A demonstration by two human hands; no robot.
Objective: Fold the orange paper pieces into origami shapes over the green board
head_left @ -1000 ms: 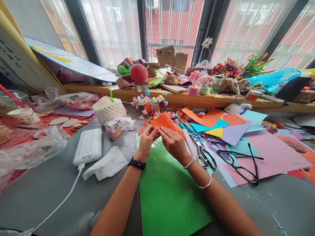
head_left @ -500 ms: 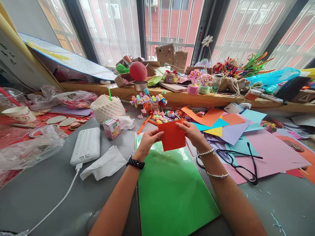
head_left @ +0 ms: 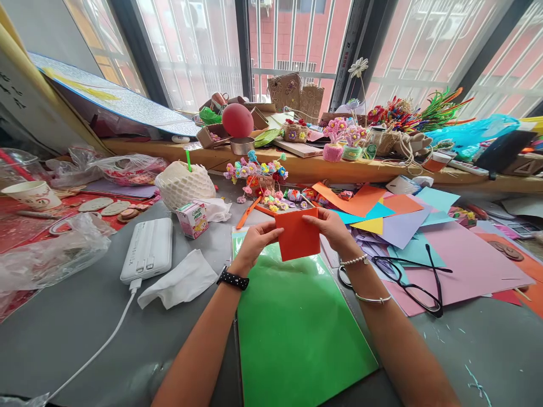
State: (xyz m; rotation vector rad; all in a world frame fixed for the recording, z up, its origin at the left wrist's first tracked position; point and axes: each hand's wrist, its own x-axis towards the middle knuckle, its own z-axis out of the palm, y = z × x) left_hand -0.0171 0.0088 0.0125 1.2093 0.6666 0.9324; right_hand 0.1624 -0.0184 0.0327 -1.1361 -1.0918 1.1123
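Observation:
An orange-red square of paper [head_left: 298, 237] is held up between both my hands, above the far part of a glossy green board [head_left: 303, 322]. My left hand [head_left: 258, 243] pinches its left edge between thumb and fingers. On the other side, my right hand [head_left: 333, 229] grips the upper right corner, thumb in front and fingers behind. The paper looks flat and faces me. Beyond it lie orange-handled scissors [head_left: 248, 213], partly hidden, and a bunch of small colourful crocheted flowers [head_left: 258, 172].
Left stand a white power bank [head_left: 148, 249] with a cable, a crumpled tissue [head_left: 180, 281], a small box [head_left: 193, 219] and a foam-netted coconut [head_left: 185, 186]. Right lie black glasses [head_left: 416, 285] on pink paper [head_left: 475, 265] and coloured sheets. A cluttered wooden ledge [head_left: 169, 151] runs along the window.
Both hands keep hold of the orange-red paper in nearly the same place. My right fingers have shifted slightly at its upper corner, and the camera view has moved a little.

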